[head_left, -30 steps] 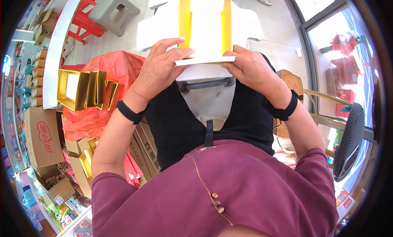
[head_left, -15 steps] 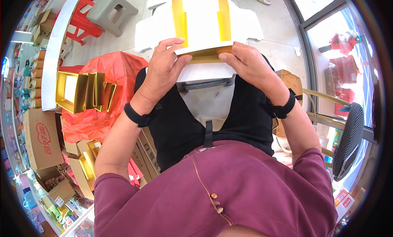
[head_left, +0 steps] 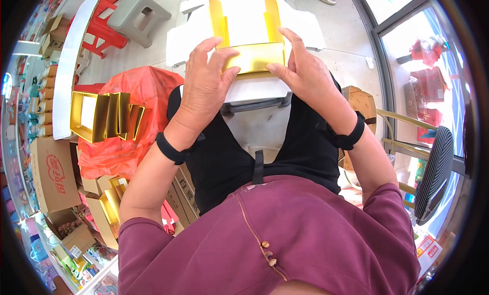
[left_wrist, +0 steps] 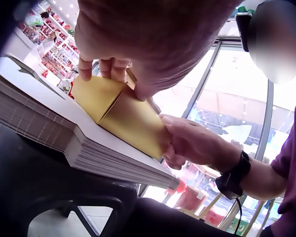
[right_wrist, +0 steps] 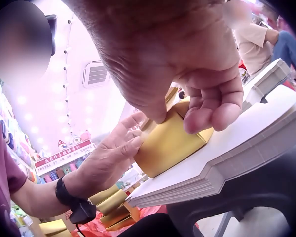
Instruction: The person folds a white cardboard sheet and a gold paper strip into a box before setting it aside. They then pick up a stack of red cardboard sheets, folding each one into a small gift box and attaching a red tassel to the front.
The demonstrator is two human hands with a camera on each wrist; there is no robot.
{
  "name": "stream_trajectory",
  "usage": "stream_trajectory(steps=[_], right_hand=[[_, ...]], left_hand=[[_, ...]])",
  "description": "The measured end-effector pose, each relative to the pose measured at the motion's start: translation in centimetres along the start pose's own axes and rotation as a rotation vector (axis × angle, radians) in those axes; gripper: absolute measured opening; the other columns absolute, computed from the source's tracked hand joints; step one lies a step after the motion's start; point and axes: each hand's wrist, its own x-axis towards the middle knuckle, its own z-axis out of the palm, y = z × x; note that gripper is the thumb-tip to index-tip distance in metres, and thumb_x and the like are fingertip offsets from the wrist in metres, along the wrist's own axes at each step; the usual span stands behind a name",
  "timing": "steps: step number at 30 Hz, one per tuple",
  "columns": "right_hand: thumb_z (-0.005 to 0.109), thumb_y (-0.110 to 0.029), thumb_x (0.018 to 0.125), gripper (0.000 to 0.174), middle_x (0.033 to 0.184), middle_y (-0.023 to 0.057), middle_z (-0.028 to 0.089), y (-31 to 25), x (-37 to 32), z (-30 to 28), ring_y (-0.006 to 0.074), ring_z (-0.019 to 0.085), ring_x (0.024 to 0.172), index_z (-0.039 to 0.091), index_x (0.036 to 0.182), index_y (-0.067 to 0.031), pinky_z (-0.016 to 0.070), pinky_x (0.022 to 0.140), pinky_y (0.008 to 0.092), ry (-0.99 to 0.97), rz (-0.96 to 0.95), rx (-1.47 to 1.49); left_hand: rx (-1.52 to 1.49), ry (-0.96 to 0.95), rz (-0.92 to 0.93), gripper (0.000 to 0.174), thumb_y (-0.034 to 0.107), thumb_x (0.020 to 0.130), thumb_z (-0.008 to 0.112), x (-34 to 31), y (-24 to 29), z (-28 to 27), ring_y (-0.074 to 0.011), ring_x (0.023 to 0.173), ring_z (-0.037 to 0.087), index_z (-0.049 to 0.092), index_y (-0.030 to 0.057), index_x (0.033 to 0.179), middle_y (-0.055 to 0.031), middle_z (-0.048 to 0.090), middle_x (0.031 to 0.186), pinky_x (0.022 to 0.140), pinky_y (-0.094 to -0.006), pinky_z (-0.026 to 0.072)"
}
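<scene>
A partly folded gold cardboard box (head_left: 253, 59) lies on a stack of flat white card sheets (left_wrist: 118, 160), its near wall and two long side walls raised. My left hand (head_left: 206, 81) holds the near left corner, thumb on the front face and fingers at the side. At the near right corner my right hand (head_left: 311, 73) grips the wall, thumb in front and fingers bent behind. The right wrist view shows the gold wall (right_wrist: 167, 145) between both hands. A grey plastic stool (left_wrist: 89, 187) carries the stack.
Several gold boxes (head_left: 89, 116) rest on a red plastic bag (head_left: 153, 86) to the left. Cardboard cartons (head_left: 53, 175) stand below them. A grey stool (head_left: 140, 15) is at the upper left, and a striped chair (head_left: 434, 175) stands at the right beside the glass door.
The near wall of the box has swung upright, its gold face now showing between the hands. My thumbs have shifted along its lower edge, and the right fingers have moved to the side wall.
</scene>
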Motion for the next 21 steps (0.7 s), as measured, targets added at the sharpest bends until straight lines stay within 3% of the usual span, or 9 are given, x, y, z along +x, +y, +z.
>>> stream_trajectory(steps=[2, 5, 8, 14, 21], right_hand=[[0.074, -0.035, 0.098, 0.05, 0.102, 0.015, 0.069, 0.4, -0.2, 0.7, 0.0386, 0.07, 0.085, 0.056, 0.136, -0.0094, 0.0567, 0.072, 0.0485, 0.152, -0.143, -0.068], [0.075, -0.031, 0.095, 0.04, 0.106, 0.013, 0.062, 0.8, -0.6, 0.7, 0.035, 0.07, 0.089, 0.062, 0.127, -0.0109, 0.0574, 0.073, 0.047, 0.039, -0.174, -0.197], [0.076, -0.029, 0.095, 0.031, 0.099, 0.0119, 0.058, 1.6, -0.7, 1.2, 0.0337, 0.069, 0.085, 0.066, 0.116, -0.0092, 0.0569, 0.071, 0.0448, 0.036, -0.21, -0.223], [0.076, -0.022, 0.093, 0.024, 0.097, 0.0158, 0.06, 1.0, -0.3, 1.4, 0.037, 0.07, 0.082, 0.064, 0.104, -0.0037, 0.0562, 0.071, 0.0468, -0.037, -0.213, -0.316], [0.075, -0.019, 0.093, 0.022, 0.094, 0.0197, 0.062, 0.5, 0.8, 0.9, 0.0411, 0.07, 0.082, 0.064, 0.098, -0.001, 0.0562, 0.072, 0.0489, -0.141, -0.194, -0.338]], left_hand=[[0.121, -0.045, 0.013, 0.036, 0.013, 0.089, 0.081, -0.2, 0.3, -0.2, -0.0322, 0.124, 0.057, 0.069, 0.0091, 0.123, -0.0131, 0.062, 0.127, 0.104, -0.0447, 0.0483], [0.104, -0.128, 0.029, 0.029, 0.013, 0.085, 0.082, -0.2, 0.1, -0.6, -0.0311, 0.126, 0.056, 0.073, 0.01, 0.112, -0.0076, 0.066, 0.116, 0.105, -0.0455, 0.0474], [0.223, -0.157, 0.124, 0.031, 0.015, 0.083, 0.083, -0.2, 0.2, -0.7, -0.0299, 0.126, 0.056, 0.072, 0.0113, 0.112, -0.004, 0.067, 0.107, 0.11, -0.0479, 0.0444], [0.302, -0.292, 0.195, 0.026, 0.013, 0.085, 0.08, 0.2, 0.0, -0.7, -0.0283, 0.124, 0.057, 0.066, 0.0097, 0.106, -0.0051, 0.067, 0.102, 0.12, -0.053, 0.0375], [0.254, -0.361, 0.244, 0.019, 0.005, 0.084, 0.074, 1.0, -1.0, -0.1, -0.0314, 0.104, 0.061, 0.059, 0.0053, 0.095, -0.0106, 0.066, 0.091, 0.108, -0.0498, 0.0437]])
